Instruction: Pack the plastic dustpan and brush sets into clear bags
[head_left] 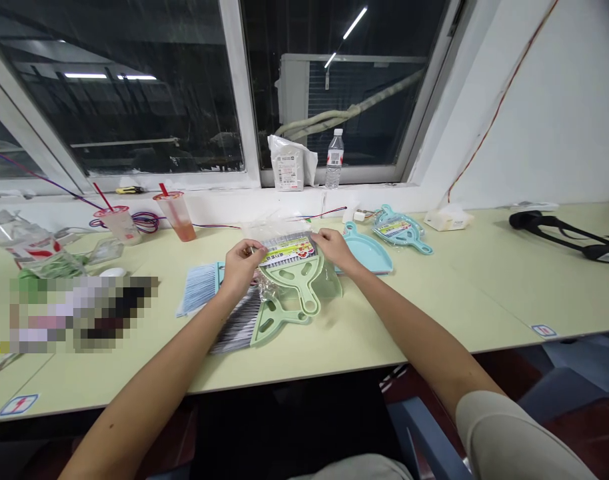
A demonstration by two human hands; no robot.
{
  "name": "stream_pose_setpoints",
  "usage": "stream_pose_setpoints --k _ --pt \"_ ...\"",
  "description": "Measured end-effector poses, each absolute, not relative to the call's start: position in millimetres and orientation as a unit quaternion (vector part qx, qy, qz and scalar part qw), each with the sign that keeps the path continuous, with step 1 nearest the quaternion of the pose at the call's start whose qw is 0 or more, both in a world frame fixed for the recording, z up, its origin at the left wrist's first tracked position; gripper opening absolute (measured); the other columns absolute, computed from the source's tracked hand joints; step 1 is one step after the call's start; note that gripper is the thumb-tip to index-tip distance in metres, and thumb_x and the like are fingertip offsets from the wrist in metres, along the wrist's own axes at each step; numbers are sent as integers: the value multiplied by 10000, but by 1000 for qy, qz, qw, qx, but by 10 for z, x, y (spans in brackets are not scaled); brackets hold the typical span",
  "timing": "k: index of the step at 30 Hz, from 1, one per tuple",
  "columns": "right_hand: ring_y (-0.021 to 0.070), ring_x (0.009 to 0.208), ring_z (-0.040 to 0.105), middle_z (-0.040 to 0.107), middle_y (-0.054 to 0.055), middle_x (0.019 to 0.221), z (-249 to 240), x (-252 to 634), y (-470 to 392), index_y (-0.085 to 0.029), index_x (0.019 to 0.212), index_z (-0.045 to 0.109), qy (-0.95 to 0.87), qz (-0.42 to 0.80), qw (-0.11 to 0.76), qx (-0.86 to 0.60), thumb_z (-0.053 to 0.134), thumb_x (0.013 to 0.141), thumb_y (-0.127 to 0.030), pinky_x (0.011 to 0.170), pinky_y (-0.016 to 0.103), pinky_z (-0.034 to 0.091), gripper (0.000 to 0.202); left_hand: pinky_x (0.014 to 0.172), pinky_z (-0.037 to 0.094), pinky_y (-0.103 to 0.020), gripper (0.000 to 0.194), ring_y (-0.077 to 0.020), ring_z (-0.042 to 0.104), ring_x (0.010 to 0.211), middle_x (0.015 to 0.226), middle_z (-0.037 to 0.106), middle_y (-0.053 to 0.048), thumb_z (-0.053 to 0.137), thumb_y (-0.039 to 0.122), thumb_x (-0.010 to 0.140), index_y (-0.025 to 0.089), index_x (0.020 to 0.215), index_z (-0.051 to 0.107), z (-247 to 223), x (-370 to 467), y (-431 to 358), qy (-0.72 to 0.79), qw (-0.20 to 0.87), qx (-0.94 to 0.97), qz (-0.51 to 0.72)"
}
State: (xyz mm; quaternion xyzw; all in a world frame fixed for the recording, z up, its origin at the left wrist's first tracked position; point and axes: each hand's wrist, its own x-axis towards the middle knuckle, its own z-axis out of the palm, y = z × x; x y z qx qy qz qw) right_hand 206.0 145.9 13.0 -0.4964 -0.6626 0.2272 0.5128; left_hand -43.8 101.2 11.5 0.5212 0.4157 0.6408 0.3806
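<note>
Green plastic shapes the brush (295, 279) I watch from far off, held up over the bench (459, 287). My left hand (243, 261) pinches its left side, and my right hand (333, 245) pinches its right side. Its handle points to the front edge. Another green brush (258, 327) lies below it. A blue dustpan (369, 252) sits near my right hand, by a wrapped blue set (398, 228).

On my remote feed, the green brush (297, 280) shows smooth, satin plastic, its printed label (290, 253) glossy. I make out shiny, crinkled film (268, 288), a smooth plastic blue dustpan (363, 253), a matt cloth sleeve (507, 427) and a smooth, faintly sheeny counter (454, 287).
</note>
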Motion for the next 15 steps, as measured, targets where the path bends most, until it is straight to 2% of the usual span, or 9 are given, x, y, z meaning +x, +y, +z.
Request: stream_pose_setpoints --k 3,6,8,11,13,15 --pt "170 548 451 409 -25 547 49 2060 1547 -250 678 451 -613 387 515 -457 610 884 -651 524 298 343 478 366 255 -205 256 -75 371 443 617 477 49 847 380 724 214 806 671 113 -447 1015 417 386 516 641" --pt "158 494 435 425 -26 536 29 2062 1596 -254 746 487 -569 431 532 -455 562 861 -802 472 292 323 566 360 248 -206 287 -76 350 421 583 416 66 834 428 750 221 812 644 91 -479 1059 429 390 482 657" --pt "152 512 455 445 -28 563 56 2084 1608 -256 774 480 -548 389 572 -471 536 882 -807 479 283 349 564 380 285 -204 302 -79 389 434 588 432 64 818 449 767 215 803 631 73 -512 1116 438 373 454 681" --pt "156 606 549 553 -13 665 104 2121 1598 -257 850 495 -539 320 599 -498 577 907 -740 525 265 415 493 489 441 -205 288 -98 530 551 682 529 35 761 456 802 206 798 619 52 -555 1203 419 372 418 715" --pt "159 617 594 617 4 732 111 2121 1576 -253 923 508 -546 337 574 -509 625 899 -706 508 263 422 468 610 535 -232 240 -120 614 687 774 586 11 729 418 802 202 822 629 50 -563 1230 398 393 397 727" --pt "164 588 623 662 27 786 94 2097 1543 -244 989 521 -568 383 516 -514 666 875 -700 467 268 411 492 684 575 -262 202 -143 653 784 814 608 -9 701 379 795 194 851 643 59 -553 1220 382 419 378 732"
